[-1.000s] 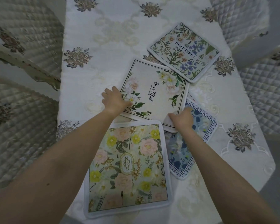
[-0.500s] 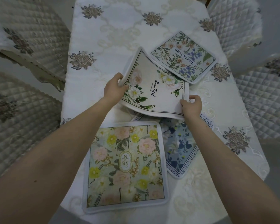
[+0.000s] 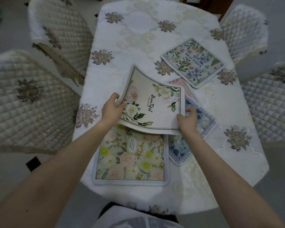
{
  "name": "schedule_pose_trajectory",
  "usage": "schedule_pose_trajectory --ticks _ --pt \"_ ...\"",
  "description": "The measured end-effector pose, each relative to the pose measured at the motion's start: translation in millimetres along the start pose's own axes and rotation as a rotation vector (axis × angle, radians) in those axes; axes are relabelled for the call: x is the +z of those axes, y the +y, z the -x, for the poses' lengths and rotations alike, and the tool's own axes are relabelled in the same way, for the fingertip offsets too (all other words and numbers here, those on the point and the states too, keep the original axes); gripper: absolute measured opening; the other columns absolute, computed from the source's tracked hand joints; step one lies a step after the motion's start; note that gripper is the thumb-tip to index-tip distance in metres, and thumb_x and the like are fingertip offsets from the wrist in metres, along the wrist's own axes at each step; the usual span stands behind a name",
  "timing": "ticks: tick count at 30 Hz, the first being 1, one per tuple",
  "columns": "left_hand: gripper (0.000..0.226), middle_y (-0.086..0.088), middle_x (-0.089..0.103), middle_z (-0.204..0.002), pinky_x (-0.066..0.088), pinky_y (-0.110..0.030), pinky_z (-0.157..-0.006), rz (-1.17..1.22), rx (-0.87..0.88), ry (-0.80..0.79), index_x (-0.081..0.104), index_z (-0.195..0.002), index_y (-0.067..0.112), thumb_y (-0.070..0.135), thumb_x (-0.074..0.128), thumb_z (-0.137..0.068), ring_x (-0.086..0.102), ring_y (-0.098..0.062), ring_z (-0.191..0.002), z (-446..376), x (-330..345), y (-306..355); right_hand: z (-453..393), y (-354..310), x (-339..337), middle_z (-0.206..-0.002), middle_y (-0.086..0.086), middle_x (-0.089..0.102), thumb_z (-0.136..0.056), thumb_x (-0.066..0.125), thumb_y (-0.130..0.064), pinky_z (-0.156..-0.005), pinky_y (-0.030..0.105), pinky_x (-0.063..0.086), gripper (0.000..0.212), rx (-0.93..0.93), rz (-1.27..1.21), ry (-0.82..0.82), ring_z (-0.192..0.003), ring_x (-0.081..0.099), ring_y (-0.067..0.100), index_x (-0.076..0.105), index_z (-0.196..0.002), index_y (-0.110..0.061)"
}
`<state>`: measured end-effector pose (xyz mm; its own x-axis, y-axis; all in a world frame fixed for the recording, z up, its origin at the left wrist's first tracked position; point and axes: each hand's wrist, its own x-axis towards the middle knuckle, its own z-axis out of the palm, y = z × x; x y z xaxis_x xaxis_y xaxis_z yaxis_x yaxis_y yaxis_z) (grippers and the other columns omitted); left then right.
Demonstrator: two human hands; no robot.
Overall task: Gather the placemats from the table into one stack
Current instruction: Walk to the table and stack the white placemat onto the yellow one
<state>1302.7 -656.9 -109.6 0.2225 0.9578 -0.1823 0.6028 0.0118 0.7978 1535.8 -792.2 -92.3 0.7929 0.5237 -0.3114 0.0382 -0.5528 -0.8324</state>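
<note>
A cream placemat with white flowers and black script hangs bent above the table, held by both hands. My left hand grips its left edge and my right hand grips its near right corner. Its near edge overlaps the far edge of a yellow and pink garden placemat lying flat near me. A blue placemat lies to the right, partly hidden by my right hand. A pink placemat peeks out behind the held one. At the far right lies a wildflower placemat.
The table carries a white embroidered cloth. Quilted chairs stand around it: two on the left and two on the right. The near table edge is close to my body.
Both hands have lifted the cream placemat off the table and carried it toward me, over the far edge of the garden placemat. A pink placemat beneath it is now uncovered.
</note>
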Motion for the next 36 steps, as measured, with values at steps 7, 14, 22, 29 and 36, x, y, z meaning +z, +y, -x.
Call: schedule_pose_trajectory --ticks 7,14,22,29,36 --pt "0.016 0.001 0.058 -0.080 0.039 -0.027 -0.054 0.119 -0.132 0.066 0.047 -0.094 0.027 0.024 0.060 -0.087 0.051 -0.017 -0.061 97.4 -8.0 -51.3 62.2 50.6 -1.7 -0.093 0.010 0.060 -0.089 0.052 -0.007 -0.061 0.031 0.045 0.017 -0.047 0.011 -0.109 -0.074 0.060 0.028 0.042 -0.101 -0.015" --pt "0.018 -0.005 0.060 -0.077 0.041 -0.031 -0.054 0.136 -0.223 0.106 0.042 -0.087 0.021 0.020 0.061 -0.088 0.054 -0.019 -0.062 161.4 -12.4 -86.2 102.5 84.5 0.0 -0.070 -0.003 0.051 -0.088 0.054 -0.002 -0.047 0.025 0.033 0.017 -0.194 0.097 -0.127 -0.054 0.047 0.015 0.044 -0.101 -0.007" --pt "0.021 -0.002 0.057 -0.075 0.037 -0.029 -0.051 -0.068 -0.267 0.093 0.043 -0.090 0.015 0.024 0.062 -0.087 0.056 -0.024 -0.069 178.7 -11.2 -101.0 124.8 109.6 -3.5 -0.063 -0.001 0.049 -0.089 0.050 -0.003 -0.044 0.026 0.028 0.020 -0.161 0.217 -0.187 -0.050 0.046 0.018 0.037 -0.097 -0.015" --pt "0.047 -0.021 0.046 -0.114 0.040 -0.041 -0.086 -0.344 -0.282 0.091 0.050 -0.118 0.000 0.023 0.068 -0.083 0.044 -0.037 -0.105 175.1 -11.1 -95.1 108.3 108.9 -9.4 -0.093 0.017 0.057 -0.089 0.052 -0.009 -0.065 0.033 0.036 0.007 -0.200 0.530 -0.207 -0.084 0.052 0.030 0.054 -0.094 -0.004" --pt "0.040 -0.024 0.046 -0.117 0.042 -0.044 -0.085 -0.386 -0.319 0.085 0.048 -0.118 -0.002 0.020 0.059 -0.086 0.041 -0.038 -0.106 176.5 -5.4 -90.8 110.3 103.4 0.5 -0.100 0.021 0.057 -0.095 0.047 -0.013 -0.064 0.028 0.033 0.014 -0.198 0.654 -0.232 -0.076 0.050 0.026 0.054 -0.086 -0.005"
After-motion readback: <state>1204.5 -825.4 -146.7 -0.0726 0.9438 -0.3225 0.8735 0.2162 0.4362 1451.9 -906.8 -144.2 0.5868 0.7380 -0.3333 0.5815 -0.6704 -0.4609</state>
